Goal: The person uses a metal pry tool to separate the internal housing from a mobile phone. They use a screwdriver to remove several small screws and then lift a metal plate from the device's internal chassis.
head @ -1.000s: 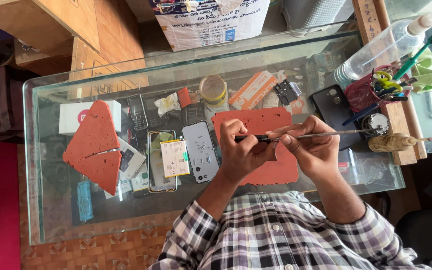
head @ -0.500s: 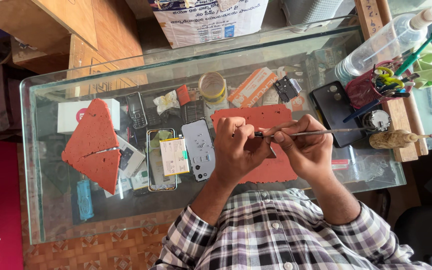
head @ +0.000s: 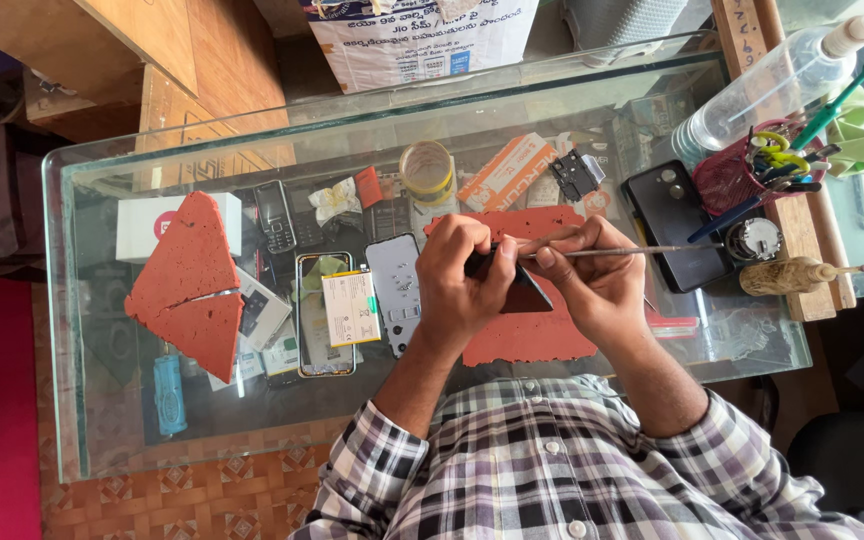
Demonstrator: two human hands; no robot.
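Note:
My left hand (head: pixel 462 275) grips a small dark phone part (head: pixel 522 292) above a red foam mat (head: pixel 537 325) on the glass counter (head: pixel 102 300). My right hand (head: pixel 592 280) pinches a thin metal tool (head: pixel 642 250) whose tip meets the dark part between my hands. Just left of my hands lie a grey phone back cover (head: pixel 395 290) and an opened phone with a white battery (head: pixel 350 308).
Two red foam triangles (head: pixel 192 285) and a white box (head: pixel 142 225) lie on the left. A tape roll (head: pixel 427 170), an orange packet (head: pixel 505 172), a black phone (head: pixel 672 220), a red tool cup (head: pixel 737 175) and a clear spray bottle (head: pixel 782 75) stand beyond my hands.
Both hands stay together over the red mat. The view has shifted slightly, and the fingers have adjusted around the dark part.

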